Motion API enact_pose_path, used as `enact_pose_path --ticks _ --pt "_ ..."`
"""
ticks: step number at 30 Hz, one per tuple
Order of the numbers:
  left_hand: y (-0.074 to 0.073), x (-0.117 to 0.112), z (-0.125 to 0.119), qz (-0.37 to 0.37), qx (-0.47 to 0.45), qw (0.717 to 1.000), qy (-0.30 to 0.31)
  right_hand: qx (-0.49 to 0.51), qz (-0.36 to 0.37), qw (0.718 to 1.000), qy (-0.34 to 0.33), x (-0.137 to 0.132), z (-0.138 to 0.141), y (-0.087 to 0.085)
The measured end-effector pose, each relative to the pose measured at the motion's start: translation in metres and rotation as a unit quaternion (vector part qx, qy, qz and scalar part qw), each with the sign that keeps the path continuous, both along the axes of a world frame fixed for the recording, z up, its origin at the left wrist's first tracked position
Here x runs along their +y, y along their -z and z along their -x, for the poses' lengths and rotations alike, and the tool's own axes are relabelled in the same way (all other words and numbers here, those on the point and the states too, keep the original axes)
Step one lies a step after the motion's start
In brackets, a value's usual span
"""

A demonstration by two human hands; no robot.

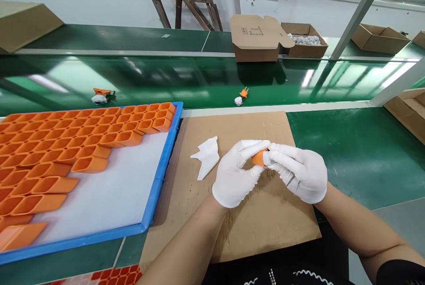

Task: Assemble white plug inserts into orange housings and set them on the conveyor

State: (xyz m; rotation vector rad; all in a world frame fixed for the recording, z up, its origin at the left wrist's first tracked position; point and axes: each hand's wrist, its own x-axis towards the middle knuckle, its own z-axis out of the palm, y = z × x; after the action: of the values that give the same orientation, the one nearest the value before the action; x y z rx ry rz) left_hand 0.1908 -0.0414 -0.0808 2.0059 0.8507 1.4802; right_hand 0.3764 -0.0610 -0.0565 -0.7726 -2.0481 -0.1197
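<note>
Both my hands wear white gloves and meet over a brown cardboard sheet (pixel 252 227). My left hand (pixel 236 174) and my right hand (pixel 299 172) are closed together round a small orange plastic part (pixel 258 158), mostly hidden by the fingers. A crumpled white cloth (pixel 207 157) lies on the cardboard just left of my left hand. Further left a blue tray (pixel 159 170) with a white liner holds several rows of orange plastic shells (pixel 66 148).
A green conveyor belt (pixel 199 81) runs across behind the cardboard, carrying two orange-and-white pieces (pixel 100 94) (pixel 241 96). Beyond it stand cardboard boxes (pixel 257 39), one holding white parts (pixel 303 39). More boxes sit at right (pixel 408 108). A second tray of orange shells (pixel 116 276) shows at the bottom.
</note>
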Motion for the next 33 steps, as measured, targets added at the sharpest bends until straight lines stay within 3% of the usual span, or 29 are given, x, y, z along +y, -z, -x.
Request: enact_pose_path --ticks 6,14,16,19,22,25,29,31,33 --pt "0.001 -0.003 -0.004 0.003 0.015 0.999 -0.034 -0.052 0.077 0.994 0.054 -0.006 -0.004 0.002" --pt "0.008 -0.003 -0.011 0.058 0.027 0.993 -0.102 -0.145 0.106 0.979 0.099 -0.010 0.001 -0.002" --pt "0.009 -0.002 -0.012 0.090 0.027 0.990 -0.104 -0.109 0.130 0.981 0.093 -0.008 0.002 0.000" --pt "0.009 0.000 -0.013 0.158 -0.017 0.984 -0.079 0.044 0.202 0.977 0.046 -0.005 0.002 0.001" --pt "0.008 0.003 -0.012 0.203 -0.064 0.975 -0.056 0.188 0.301 0.934 0.041 0.000 -0.001 -0.003" --pt "0.006 0.005 -0.008 0.174 -0.052 0.983 -0.036 0.289 0.428 0.855 0.049 0.006 -0.003 -0.009" --pt "0.001 0.005 -0.004 0.099 -0.016 0.995 0.011 0.288 0.603 0.739 -0.084 0.012 -0.003 -0.016" --pt "-0.001 0.004 -0.004 0.065 -0.010 0.997 0.044 0.274 0.636 0.711 -0.121 0.011 -0.002 -0.019" --pt "-0.001 0.004 -0.005 0.029 -0.011 0.997 0.066 0.282 0.641 0.702 -0.127 0.010 0.000 -0.019"
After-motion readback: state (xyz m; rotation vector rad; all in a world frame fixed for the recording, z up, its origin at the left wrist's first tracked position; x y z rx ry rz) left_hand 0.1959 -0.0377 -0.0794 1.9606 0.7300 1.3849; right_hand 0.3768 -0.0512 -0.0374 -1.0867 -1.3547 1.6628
